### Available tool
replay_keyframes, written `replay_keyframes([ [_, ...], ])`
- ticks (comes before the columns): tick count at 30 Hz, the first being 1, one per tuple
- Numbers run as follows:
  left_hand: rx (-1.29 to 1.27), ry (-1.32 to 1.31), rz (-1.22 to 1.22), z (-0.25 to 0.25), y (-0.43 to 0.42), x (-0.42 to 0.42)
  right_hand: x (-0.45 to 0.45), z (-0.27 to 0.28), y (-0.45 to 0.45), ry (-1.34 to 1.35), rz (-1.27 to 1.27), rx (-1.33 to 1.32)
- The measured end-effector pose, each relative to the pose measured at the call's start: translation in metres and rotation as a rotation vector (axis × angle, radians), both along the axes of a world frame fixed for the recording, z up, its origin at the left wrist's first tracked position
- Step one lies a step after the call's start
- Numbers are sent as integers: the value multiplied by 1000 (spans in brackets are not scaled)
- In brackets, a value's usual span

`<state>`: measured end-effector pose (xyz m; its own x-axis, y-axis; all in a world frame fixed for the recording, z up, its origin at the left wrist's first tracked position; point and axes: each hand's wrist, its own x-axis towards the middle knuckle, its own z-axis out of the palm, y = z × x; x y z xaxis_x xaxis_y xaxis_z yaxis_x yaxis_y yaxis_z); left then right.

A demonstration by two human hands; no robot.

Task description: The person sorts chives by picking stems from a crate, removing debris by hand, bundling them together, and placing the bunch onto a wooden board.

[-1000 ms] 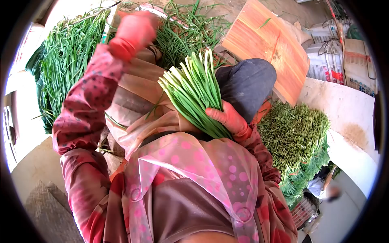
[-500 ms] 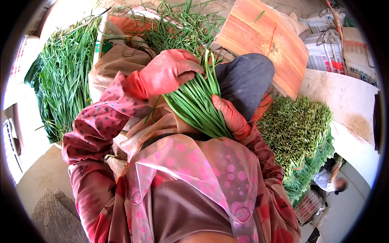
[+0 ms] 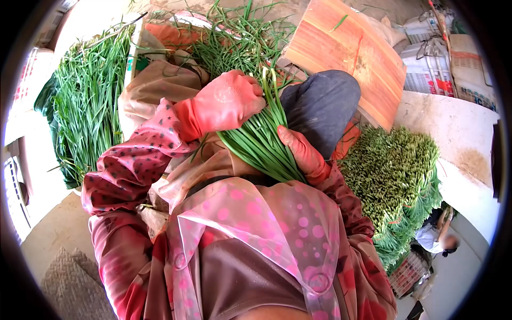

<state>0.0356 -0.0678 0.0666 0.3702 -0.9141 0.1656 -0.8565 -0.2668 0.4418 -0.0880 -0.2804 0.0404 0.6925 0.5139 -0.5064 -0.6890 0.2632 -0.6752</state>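
A bunch of long green chives [image 3: 265,149] lies at a slant across my lap, its pale stem ends pointing up and away. My right hand [image 3: 305,152], in a red rubber glove, holds the bunch from the right with the thumb on top; its other fingers are hidden beneath. My left hand [image 3: 229,100], gloved alike, is closed at the upper left of the bunch, fingertips curled against the stems. Exactly which stems it pinches is hidden by the glove. A few stems stand apart from the bunch near these fingertips.
Long loose chives [image 3: 88,101] fill a container at left. Scattered chives [image 3: 240,40] lie beyond my knees. A wooden board [image 3: 346,56] slants at upper right, above stacked chive bundles [image 3: 392,170]. Bagged crates [image 3: 426,66] stand far right. Another person [image 3: 434,234] is at lower right.
My left hand has turned and dropped slightly, its fingers now closed more tightly by the stems. The right hand and the bunch have barely moved. The other person's arms have shifted.
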Motion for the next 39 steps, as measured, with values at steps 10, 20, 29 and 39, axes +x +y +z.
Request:
replay_keyframes([
  [10, -254, 419, 230, -13, 6, 0, 3, 13, 3, -135, 114, 46],
  [20, -353, 1016, 392, -14, 12, 2, 3, 5, 10, -6, 116, -86],
  [29, 36, 242, 1183, -56, 129, 129, -5, 7, 6, -33, 30, -88],
  [39, -389, 204, 374, -2, 36, -17, 0, 6, 0, 101, -103, 78],
])
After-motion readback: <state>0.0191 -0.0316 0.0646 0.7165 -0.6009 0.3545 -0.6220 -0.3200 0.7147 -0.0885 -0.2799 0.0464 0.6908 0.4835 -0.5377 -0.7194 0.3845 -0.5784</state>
